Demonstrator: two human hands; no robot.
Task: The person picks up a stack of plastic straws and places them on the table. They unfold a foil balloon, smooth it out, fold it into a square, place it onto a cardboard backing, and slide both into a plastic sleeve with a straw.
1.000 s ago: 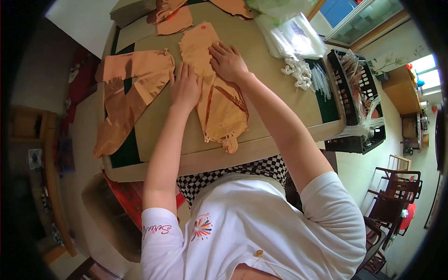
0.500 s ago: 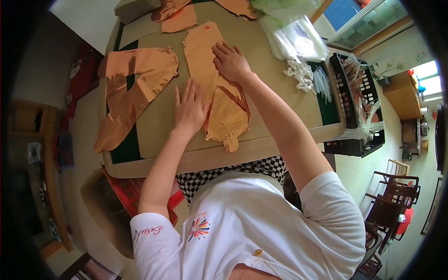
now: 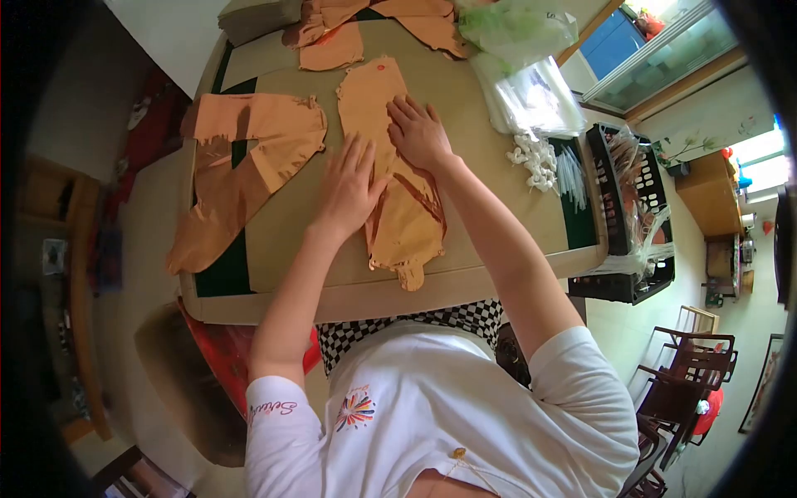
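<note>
A deflated copper-coloured foil balloon [image 3: 407, 228] lies flat and partly folded on the table in front of me, its small tab towards my body. My left hand [image 3: 349, 189] rests palm down along its left edge, fingers stretched out. Higher up, my right hand [image 3: 419, 134] lies flat on the right edge, with the fingers slightly spread. Neither hand grips anything. Part of the foil is hidden under my palms. To the left lies a second flat copper foil balloon [image 3: 278, 153], bent at an angle and hanging over the table's edge.
More copper foil pieces [image 3: 332, 48] lie at the far side beside a grey stack [image 3: 259, 18]. Clear plastic bags [image 3: 535, 100], white bundles [image 3: 535, 162] and thin clear tubes [image 3: 570, 176] sit at the right. A black crate [image 3: 610, 199] stands off the table's right edge.
The camera view has shifted, so the table appears lower. My left hand has slid slightly farther up the foil balloon. My right hand stays nearly in place on it.
</note>
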